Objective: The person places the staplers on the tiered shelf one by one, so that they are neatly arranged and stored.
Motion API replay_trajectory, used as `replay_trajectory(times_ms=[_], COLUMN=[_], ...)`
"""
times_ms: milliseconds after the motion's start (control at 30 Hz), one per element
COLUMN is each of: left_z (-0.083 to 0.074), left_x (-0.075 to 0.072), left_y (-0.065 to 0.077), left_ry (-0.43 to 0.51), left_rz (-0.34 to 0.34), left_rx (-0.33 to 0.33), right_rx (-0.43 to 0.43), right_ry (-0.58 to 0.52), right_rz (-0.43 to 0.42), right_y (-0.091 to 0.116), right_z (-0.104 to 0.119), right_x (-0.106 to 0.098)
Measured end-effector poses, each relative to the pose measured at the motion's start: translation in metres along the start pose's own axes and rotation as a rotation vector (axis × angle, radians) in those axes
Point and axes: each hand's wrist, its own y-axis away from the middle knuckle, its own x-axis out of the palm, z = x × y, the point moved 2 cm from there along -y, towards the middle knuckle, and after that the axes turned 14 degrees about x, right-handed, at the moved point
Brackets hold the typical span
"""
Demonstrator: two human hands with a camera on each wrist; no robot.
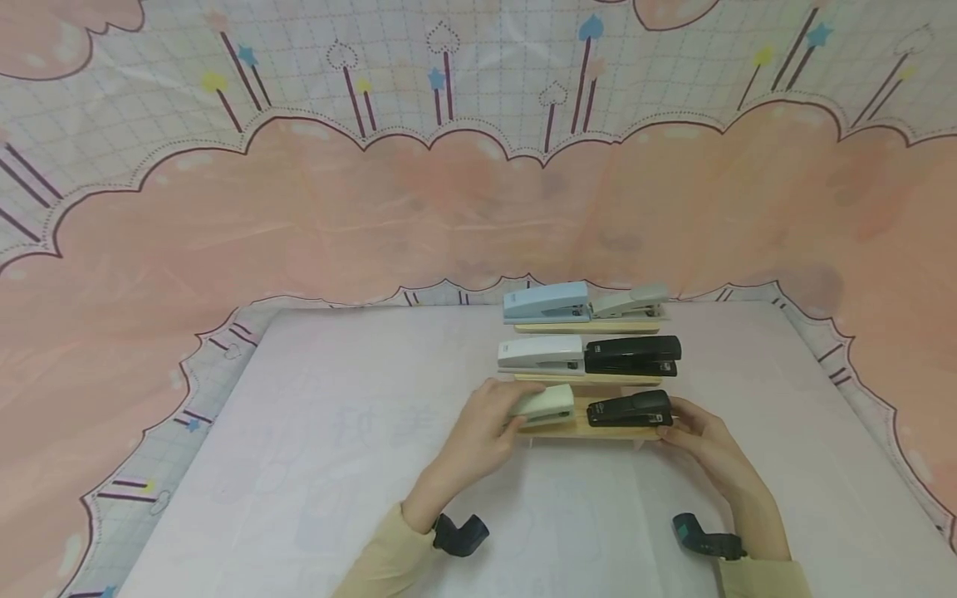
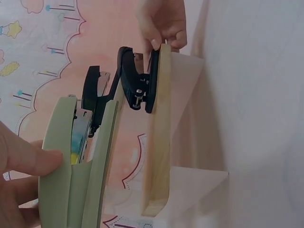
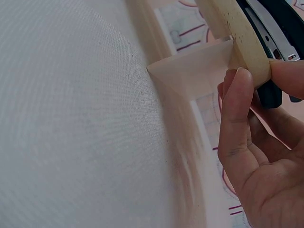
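Note:
My left hand grips a pale green stapler by its rear end. In the left wrist view, that stapler is raised off the wooden board, with a gap between them. A black stapler lies along the right half of the same board. My right hand pinches the black stapler's right end. Its thumb lies against the base, and other fingertips touch the end of the board. The fingers behind the stapler are partly hidden.
Behind stand two more wooden tiers. One carries a white stapler and a larger black stapler; the rearmost carries a light blue stapler and a grey-green stapler. Thin pale supports hold the front board above the white tabletop.

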Motion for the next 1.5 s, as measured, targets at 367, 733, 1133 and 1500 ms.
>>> replay_trajectory(times_ms=[367, 733, 1133, 1500], left_z=[0.001, 0.005, 0.01, 0.014], left_x=[0.011, 0.018, 0.023, 0.024], left_y=[-0.01, -0.014, -0.018, -0.022], left_ry=[-0.012, 0.031, 0.02, 0.014], left_rz=[0.073, 0.113, 0.135, 0.15], left_rx=[0.017, -0.005, -0.011, -0.025], right_rx=[-0.003, -0.012, -0.019, -0.014], right_ry=[0.002, 0.004, -0.02, -0.013], right_rz=[-0.004, 0.004, 0.016, 0.02], right_y=[-0.001, -0.002, -0.001, -0.004], right_z=[-0.001, -0.002, -0.001, 0.001], right_x=[0.0, -0.001, -0.002, -0.004])
